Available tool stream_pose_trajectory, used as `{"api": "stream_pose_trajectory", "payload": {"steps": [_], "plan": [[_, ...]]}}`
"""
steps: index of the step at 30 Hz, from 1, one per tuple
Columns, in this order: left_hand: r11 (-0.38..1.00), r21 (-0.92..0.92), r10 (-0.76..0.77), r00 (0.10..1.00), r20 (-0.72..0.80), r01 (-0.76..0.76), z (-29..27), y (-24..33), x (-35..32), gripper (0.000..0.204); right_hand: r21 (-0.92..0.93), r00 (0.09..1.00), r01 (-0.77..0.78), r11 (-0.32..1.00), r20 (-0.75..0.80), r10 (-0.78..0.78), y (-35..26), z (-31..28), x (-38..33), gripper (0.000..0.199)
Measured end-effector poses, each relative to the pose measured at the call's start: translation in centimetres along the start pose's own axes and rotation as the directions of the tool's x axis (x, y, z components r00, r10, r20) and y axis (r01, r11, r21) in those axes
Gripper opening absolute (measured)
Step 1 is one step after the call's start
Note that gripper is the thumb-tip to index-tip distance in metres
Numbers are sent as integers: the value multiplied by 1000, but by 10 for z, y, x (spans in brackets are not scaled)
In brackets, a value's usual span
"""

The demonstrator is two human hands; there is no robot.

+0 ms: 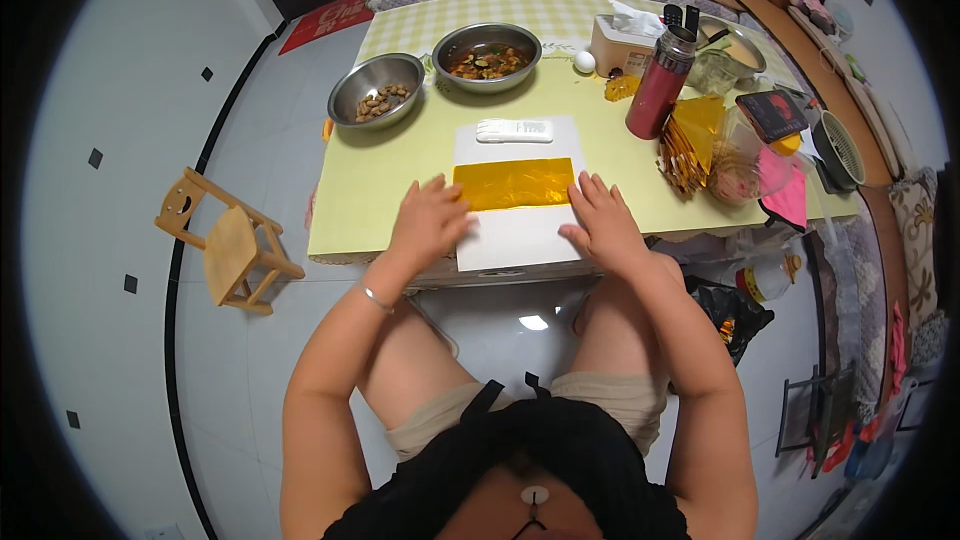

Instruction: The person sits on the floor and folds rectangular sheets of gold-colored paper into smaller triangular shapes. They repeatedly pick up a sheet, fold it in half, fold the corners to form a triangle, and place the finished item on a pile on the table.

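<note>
A sheet of shiny gold foil paper (515, 184) lies flat across a white board (520, 240) at the table's near edge. My left hand (428, 224) is at the foil's left end, fingers apart and a little blurred; whether it touches the foil I cannot tell. At the right end, my right hand (607, 222) rests with its fingers stretched out, fingertips by the foil's edge. Neither hand holds anything. Just beyond the foil, a white plastic strip-shaped object (514, 131) lies on the board.
Behind stand a steel bowl of nuts (345, 100) and a steel bowl of liquid (487, 83). To the right are a red thermos (656, 90), a stack of folded gold papers (690, 145), a tissue box (622, 45) and a clear jar (735, 175). A small wooden chair (232, 250) stands left.
</note>
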State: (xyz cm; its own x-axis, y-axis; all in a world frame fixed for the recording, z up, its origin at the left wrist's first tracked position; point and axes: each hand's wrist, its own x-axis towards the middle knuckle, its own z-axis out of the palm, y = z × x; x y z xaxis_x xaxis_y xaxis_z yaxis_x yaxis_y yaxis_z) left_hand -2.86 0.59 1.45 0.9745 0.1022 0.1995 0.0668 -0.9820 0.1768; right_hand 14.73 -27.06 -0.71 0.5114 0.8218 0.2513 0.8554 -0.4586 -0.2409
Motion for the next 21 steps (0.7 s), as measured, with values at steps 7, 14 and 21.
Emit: {"api": "stream_pose_trajectory", "payload": {"steps": [7, 14, 21], "plan": [[926, -233, -300, 954, 19, 296, 13, -37, 81, 46, 845, 907, -321, 427, 144, 396, -20, 7, 48, 40], [755, -514, -407, 905, 120, 408, 20, -54, 84, 23, 866, 868, -389, 314, 230, 439, -15, 12, 56, 62], [231, -905, -528, 827, 191, 357, 1, -10, 45, 8, 924, 817, -383, -24, 351, 457, -7, 5, 57, 39]]}}
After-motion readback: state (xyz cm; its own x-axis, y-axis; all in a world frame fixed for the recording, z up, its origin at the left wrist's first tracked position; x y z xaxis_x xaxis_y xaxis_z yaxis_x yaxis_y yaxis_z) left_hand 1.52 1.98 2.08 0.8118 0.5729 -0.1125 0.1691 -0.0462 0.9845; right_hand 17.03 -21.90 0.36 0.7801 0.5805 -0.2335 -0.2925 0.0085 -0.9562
